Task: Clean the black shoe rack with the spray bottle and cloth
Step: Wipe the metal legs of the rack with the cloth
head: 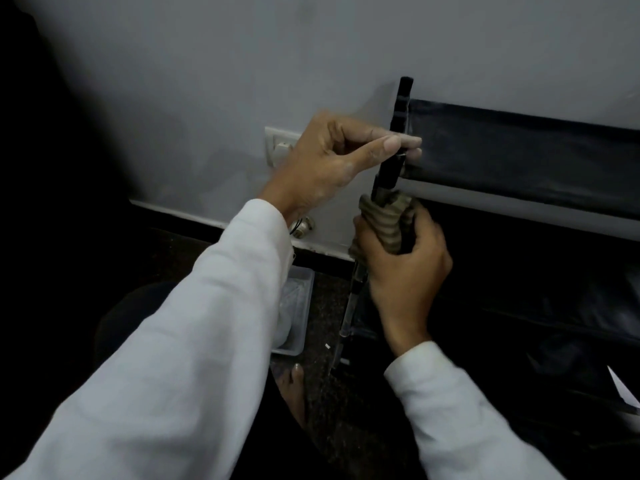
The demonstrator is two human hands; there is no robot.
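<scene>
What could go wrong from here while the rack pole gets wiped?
The left hand only pinches the upright pole near its top; a hard pull of the cloth by the right hand might tilt the rack.
The wall socket sits just behind the left hand; moisture near it could be unsafe.
The bare foot lies near the pole's base and could be struck.
</scene>
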